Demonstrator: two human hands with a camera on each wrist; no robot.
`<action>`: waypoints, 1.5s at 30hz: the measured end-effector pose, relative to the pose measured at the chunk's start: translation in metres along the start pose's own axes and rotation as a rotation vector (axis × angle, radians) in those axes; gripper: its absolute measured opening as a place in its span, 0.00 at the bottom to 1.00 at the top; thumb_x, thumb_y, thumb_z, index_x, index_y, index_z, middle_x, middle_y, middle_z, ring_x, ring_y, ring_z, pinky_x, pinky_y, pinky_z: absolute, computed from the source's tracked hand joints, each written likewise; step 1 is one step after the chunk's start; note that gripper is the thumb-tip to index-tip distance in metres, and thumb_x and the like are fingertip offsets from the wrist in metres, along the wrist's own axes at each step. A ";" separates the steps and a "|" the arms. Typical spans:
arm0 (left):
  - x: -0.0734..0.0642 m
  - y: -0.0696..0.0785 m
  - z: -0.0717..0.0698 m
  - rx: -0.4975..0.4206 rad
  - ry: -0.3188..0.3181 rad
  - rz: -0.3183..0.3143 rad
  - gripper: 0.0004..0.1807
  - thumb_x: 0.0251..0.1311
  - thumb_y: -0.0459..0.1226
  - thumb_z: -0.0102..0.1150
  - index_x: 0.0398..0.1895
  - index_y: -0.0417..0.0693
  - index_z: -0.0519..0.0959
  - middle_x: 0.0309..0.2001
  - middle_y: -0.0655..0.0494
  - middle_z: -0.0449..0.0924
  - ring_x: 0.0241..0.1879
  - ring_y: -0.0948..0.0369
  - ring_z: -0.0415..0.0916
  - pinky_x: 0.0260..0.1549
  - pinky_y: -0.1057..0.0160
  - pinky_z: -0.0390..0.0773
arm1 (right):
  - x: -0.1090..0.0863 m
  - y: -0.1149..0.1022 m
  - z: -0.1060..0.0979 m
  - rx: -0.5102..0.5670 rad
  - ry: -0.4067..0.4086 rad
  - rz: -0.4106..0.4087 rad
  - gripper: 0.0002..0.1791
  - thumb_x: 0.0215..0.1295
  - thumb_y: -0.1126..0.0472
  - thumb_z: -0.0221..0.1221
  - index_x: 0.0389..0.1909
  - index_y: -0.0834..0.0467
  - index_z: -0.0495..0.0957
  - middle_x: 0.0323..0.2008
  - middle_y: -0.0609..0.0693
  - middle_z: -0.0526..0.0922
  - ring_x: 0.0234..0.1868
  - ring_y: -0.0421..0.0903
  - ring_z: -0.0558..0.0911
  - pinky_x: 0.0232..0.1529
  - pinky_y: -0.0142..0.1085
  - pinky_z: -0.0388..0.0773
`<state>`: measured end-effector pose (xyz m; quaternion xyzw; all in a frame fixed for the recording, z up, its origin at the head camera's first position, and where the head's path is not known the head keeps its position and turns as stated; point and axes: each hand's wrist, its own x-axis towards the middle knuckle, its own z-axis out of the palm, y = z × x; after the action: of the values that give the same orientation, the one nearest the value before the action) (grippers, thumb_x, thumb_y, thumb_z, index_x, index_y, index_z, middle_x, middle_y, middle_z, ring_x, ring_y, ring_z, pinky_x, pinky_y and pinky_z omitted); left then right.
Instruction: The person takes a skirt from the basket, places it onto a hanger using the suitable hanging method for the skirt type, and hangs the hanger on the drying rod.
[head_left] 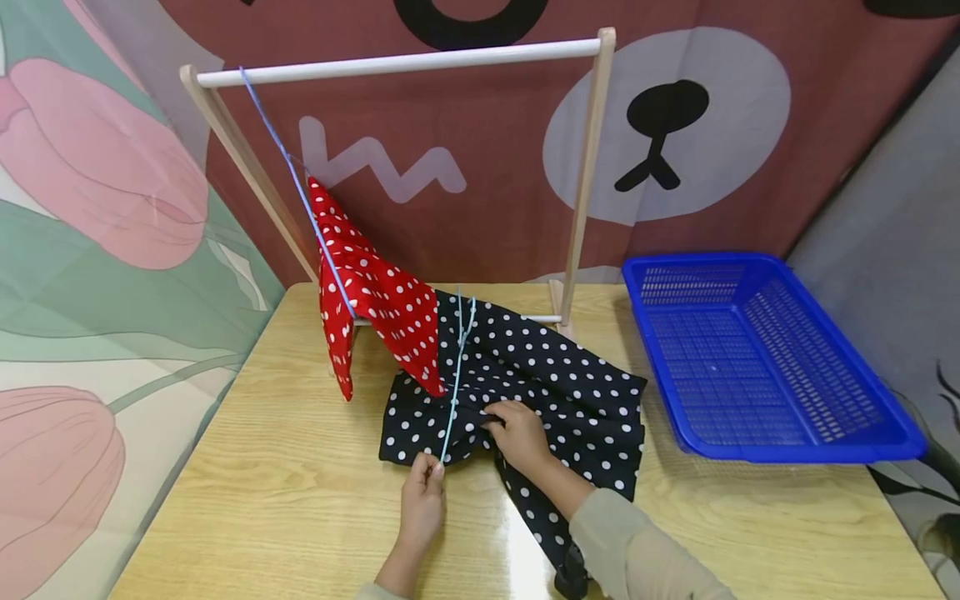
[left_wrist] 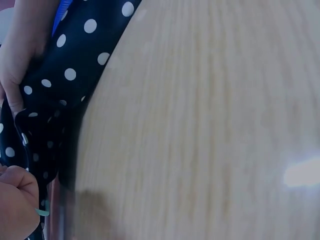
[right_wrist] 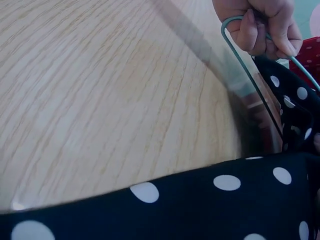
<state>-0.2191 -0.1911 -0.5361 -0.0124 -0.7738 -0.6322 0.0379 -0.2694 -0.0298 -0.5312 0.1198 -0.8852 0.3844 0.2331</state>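
My left hand (head_left: 422,504) grips one end of a thin light-teal wire hanger (head_left: 454,400); the curled fingers around the wire show in the right wrist view, where the hanger (right_wrist: 245,65) bends beside them. The hanger's hook end lies over a black garment with white dots (head_left: 570,375), spread on the table. My right hand (head_left: 519,435) pinches a fold of this garment near its middle, with the fingertips partly hidden in the cloth. A dark, bunched end of the garment hangs toward the front, under the right forearm.
A white-and-wood rack (head_left: 405,62) stands at the back. From its bar hangs a blue hanger (head_left: 300,192) with a red dotted garment (head_left: 375,292), whose lower corner overlaps the black one. A blue plastic basket (head_left: 855,457) stands on the table (head_left: 262,500) at right.
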 end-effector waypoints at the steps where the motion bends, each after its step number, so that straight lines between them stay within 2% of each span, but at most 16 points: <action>1: 0.000 -0.001 0.001 0.010 -0.002 0.002 0.07 0.58 0.25 0.41 0.24 0.38 0.63 0.18 0.57 0.56 0.16 0.66 0.56 0.15 0.72 0.58 | -0.001 0.000 0.000 -0.002 -0.018 0.013 0.06 0.43 0.67 0.63 0.26 0.59 0.79 0.28 0.48 0.79 0.33 0.44 0.77 0.34 0.35 0.73; 7: 0.001 -0.006 0.002 0.030 -0.030 -0.033 0.06 0.58 0.24 0.41 0.24 0.38 0.63 0.18 0.56 0.57 0.17 0.66 0.56 0.16 0.71 0.59 | -0.005 0.003 -0.001 -0.030 -0.155 0.079 0.06 0.45 0.65 0.63 0.27 0.57 0.78 0.29 0.47 0.79 0.34 0.43 0.76 0.36 0.36 0.72; 9: 0.000 -0.002 0.002 0.052 -0.033 -0.034 0.07 0.57 0.24 0.42 0.24 0.38 0.63 0.18 0.56 0.57 0.18 0.65 0.56 0.17 0.71 0.59 | -0.005 0.004 -0.002 -0.028 -0.204 0.103 0.07 0.46 0.63 0.62 0.29 0.56 0.78 0.31 0.47 0.78 0.35 0.44 0.76 0.37 0.37 0.72; 14: -0.001 -0.005 0.004 0.109 -0.035 0.014 0.07 0.55 0.24 0.44 0.23 0.40 0.65 0.18 0.58 0.58 0.21 0.66 0.58 0.21 0.70 0.61 | -0.008 0.005 -0.004 0.016 -0.309 0.152 0.11 0.47 0.60 0.62 0.33 0.57 0.77 0.34 0.48 0.77 0.38 0.45 0.75 0.40 0.39 0.70; 16: -0.001 -0.013 0.004 0.122 -0.042 0.036 0.07 0.56 0.24 0.45 0.23 0.41 0.65 0.19 0.59 0.59 0.22 0.66 0.59 0.22 0.69 0.62 | -0.008 0.007 -0.003 0.035 -0.331 0.152 0.12 0.46 0.60 0.63 0.34 0.58 0.77 0.35 0.48 0.77 0.38 0.46 0.74 0.41 0.40 0.70; 19: -0.001 -0.017 0.005 0.134 -0.054 0.053 0.07 0.56 0.24 0.44 0.23 0.40 0.65 0.20 0.58 0.60 0.24 0.65 0.60 0.23 0.69 0.63 | -0.008 0.009 -0.003 0.064 -0.362 0.157 0.14 0.46 0.60 0.63 0.35 0.58 0.77 0.36 0.49 0.76 0.40 0.47 0.74 0.43 0.41 0.69; 22: -0.002 -0.019 0.004 0.146 -0.070 0.062 0.07 0.56 0.24 0.44 0.23 0.41 0.65 0.20 0.58 0.60 0.24 0.65 0.61 0.24 0.69 0.63 | -0.007 0.009 -0.005 0.106 -0.404 0.165 0.15 0.46 0.60 0.63 0.37 0.59 0.76 0.37 0.50 0.76 0.41 0.48 0.73 0.44 0.42 0.68; 28: -0.002 -0.020 0.002 0.174 -0.075 0.069 0.07 0.55 0.24 0.44 0.23 0.41 0.65 0.19 0.59 0.60 0.23 0.65 0.60 0.23 0.69 0.63 | -0.001 0.009 -0.009 0.280 -0.493 0.205 0.19 0.48 0.62 0.62 0.42 0.62 0.73 0.38 0.51 0.75 0.40 0.46 0.73 0.42 0.38 0.70; 32: -0.002 -0.020 0.000 0.185 -0.093 0.061 0.07 0.56 0.25 0.45 0.23 0.41 0.66 0.20 0.58 0.61 0.24 0.65 0.61 0.24 0.69 0.64 | 0.008 0.008 -0.010 0.401 -0.472 0.309 0.19 0.52 0.64 0.58 0.46 0.65 0.70 0.39 0.54 0.75 0.40 0.48 0.74 0.40 0.36 0.72; 37: -0.001 -0.018 -0.004 0.182 -0.151 0.037 0.06 0.57 0.26 0.44 0.24 0.41 0.66 0.21 0.56 0.63 0.25 0.64 0.62 0.25 0.69 0.63 | 0.026 0.008 -0.009 0.541 -0.343 0.421 0.23 0.56 0.68 0.54 0.53 0.67 0.62 0.41 0.60 0.76 0.41 0.51 0.76 0.40 0.37 0.73; 41: 0.000 -0.018 -0.007 0.174 -0.202 0.010 0.06 0.58 0.27 0.43 0.24 0.40 0.66 0.21 0.56 0.62 0.23 0.65 0.61 0.22 0.69 0.63 | 0.040 0.003 -0.010 0.658 -0.232 0.508 0.27 0.56 0.71 0.52 0.57 0.65 0.58 0.41 0.62 0.75 0.40 0.51 0.77 0.39 0.36 0.74; 45: 0.001 -0.018 -0.008 0.152 -0.252 -0.051 0.05 0.58 0.28 0.43 0.25 0.39 0.66 0.19 0.55 0.62 0.18 0.65 0.61 0.17 0.70 0.64 | 0.047 -0.002 -0.008 0.798 -0.187 0.584 0.26 0.57 0.74 0.50 0.58 0.62 0.58 0.42 0.67 0.73 0.40 0.55 0.76 0.37 0.36 0.75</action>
<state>-0.2213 -0.2024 -0.5525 -0.0689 -0.8182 -0.5659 -0.0747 -0.3067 -0.0272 -0.5013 -0.0192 -0.6828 0.7298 -0.0286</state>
